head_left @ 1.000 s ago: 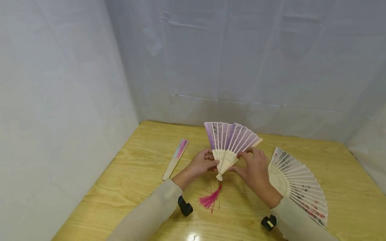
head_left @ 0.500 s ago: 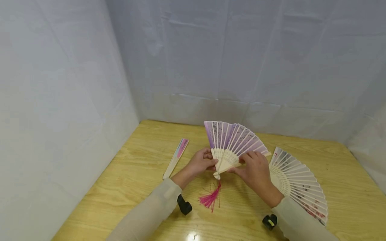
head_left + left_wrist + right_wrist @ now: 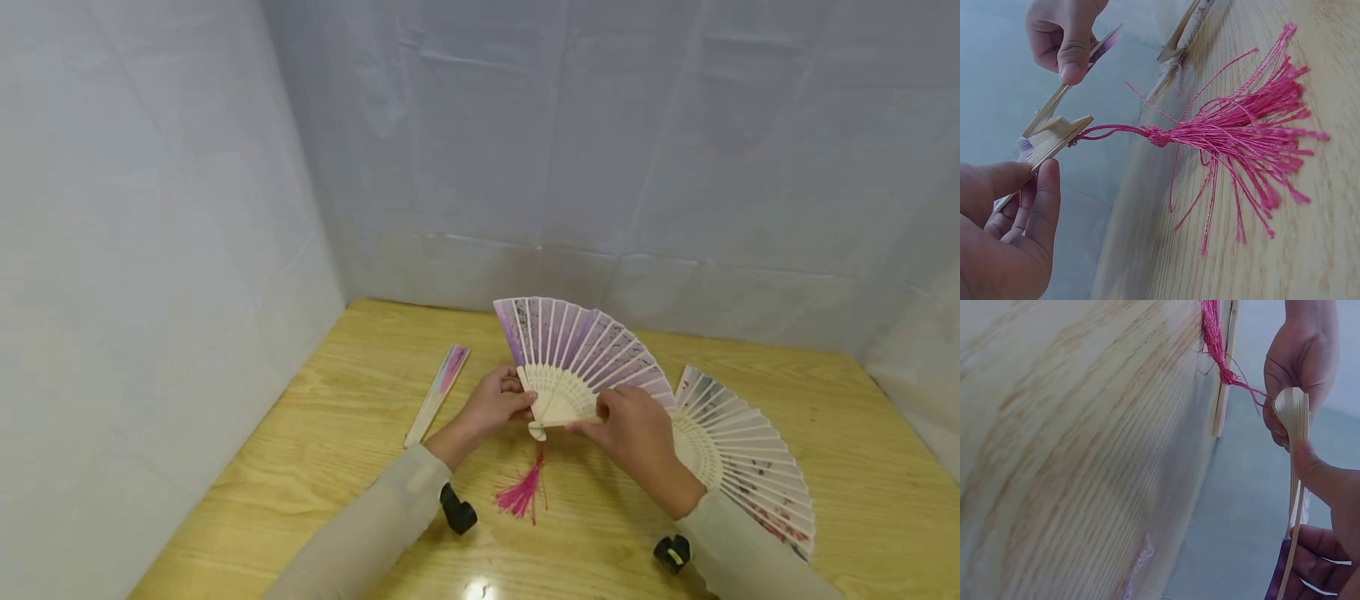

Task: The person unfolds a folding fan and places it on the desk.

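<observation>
A purple folding fan [image 3: 558,333] with pale slatted ribs is spread between both hands. My left hand [image 3: 491,404] pinches its left outer rib near the pivot, thumb in front and fingers behind. The right outer rib is gripped between thumb and fingers of my right hand [image 3: 633,425]. From the pivot hangs a pink tassel [image 3: 521,492], its strands fanned out close to the wood in the left wrist view [image 3: 1241,131]. Seen edge-on in the right wrist view, the ribs [image 3: 1294,425] run between the two hands.
Left of the hands lies a folded fan [image 3: 437,396] with a pink and blue edge. An open white fan [image 3: 750,458] with red and dark markings lies to the right, partly behind the right hand. The wooden table [image 3: 300,467] meets pale cloth walls [image 3: 600,150].
The purple fan has spread wider. My right hand has moved slightly right and down with its outer rib, and the left hand has shifted a little up and left.
</observation>
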Demonstrator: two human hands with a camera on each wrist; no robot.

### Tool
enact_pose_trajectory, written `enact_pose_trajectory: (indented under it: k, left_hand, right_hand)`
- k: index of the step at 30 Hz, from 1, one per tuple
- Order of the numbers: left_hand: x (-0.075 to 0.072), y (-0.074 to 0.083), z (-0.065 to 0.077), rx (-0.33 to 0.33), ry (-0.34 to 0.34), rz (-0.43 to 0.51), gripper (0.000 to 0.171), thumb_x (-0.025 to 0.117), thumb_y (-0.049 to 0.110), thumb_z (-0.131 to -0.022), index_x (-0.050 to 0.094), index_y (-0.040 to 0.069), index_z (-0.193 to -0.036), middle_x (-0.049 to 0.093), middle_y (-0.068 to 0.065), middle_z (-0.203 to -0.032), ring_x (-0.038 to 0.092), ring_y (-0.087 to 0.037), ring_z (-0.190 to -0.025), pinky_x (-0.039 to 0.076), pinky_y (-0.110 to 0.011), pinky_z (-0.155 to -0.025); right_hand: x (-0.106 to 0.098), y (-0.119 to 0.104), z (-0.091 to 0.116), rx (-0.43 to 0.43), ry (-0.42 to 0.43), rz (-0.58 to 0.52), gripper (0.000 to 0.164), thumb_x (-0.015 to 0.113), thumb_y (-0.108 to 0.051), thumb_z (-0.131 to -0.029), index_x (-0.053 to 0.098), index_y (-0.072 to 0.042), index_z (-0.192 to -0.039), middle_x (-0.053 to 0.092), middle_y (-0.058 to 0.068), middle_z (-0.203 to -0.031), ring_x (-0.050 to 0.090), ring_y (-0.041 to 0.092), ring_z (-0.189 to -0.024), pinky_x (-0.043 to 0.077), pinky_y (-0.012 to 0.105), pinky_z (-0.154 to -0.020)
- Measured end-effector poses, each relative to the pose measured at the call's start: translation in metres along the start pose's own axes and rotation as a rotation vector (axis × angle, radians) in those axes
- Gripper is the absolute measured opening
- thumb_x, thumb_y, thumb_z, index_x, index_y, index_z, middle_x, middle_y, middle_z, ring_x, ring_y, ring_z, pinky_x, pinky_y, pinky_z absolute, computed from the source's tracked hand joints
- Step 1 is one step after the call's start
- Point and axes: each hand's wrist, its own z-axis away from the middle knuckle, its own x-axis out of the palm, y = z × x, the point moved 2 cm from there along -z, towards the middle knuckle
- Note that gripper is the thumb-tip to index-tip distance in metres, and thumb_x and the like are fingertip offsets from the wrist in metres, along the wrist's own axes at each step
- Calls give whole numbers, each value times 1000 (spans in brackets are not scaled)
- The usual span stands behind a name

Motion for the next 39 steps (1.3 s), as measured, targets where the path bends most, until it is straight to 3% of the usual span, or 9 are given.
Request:
enact_pose_trajectory:
  k: [3,10,13,23,30,39]
  left_hand:
    - [0,0,-1,7,1,5,24,57,-6,-94,49,-10,-116,57,-9,-91,60,-13,-67,56,-48,-81]
    - [0,0,-1,21,48,8,22,58,-6,-94,47,-8,-113,57,-10,-89,59,-12,-67,56,-47,-81]
    - [0,1,-1,22,52,8,23,58,-6,-94,48,-8,-115,58,-10,-90,59,-12,-67,56,-47,-82]
    - [-2,-1,-4,11,75,46,27,59,-4,-94,48,-6,-119,59,-11,-93,59,-13,-70,58,-35,-75]
    - [-3,-5,-8,18,80,50,32,59,-4,-94,48,-7,-124,59,-12,-94,59,-13,-72,58,-29,-72]
    - [-4,-7,-10,23,95,17,27,59,-4,-94,50,-6,-119,61,-13,-95,58,-11,-72,58,-34,-75]
  right_hand:
    - [-1,0,0,14,-19,0,54,88,-50,-56,50,-12,-63,43,-3,-58,39,16,-52,35,30,-47]
    - [-2,-3,1,138,-177,-17,52,86,-50,-65,49,-14,-60,42,-4,-54,37,14,-49,30,29,-41]
    - [-2,-5,2,159,-206,-15,51,85,-50,-66,49,-14,-60,43,-4,-54,38,14,-48,30,30,-40]
    - [2,-11,7,167,-243,-53,45,81,-42,-75,48,-14,-61,42,-4,-54,38,14,-48,31,30,-41]
    - [5,-22,14,126,-166,-67,44,82,-35,-75,44,-15,-65,39,-5,-53,35,13,-46,28,30,-40]
    - [18,-33,18,156,-279,-104,39,75,-31,-85,47,-16,-63,43,-4,-54,39,14,-48,32,30,-44]
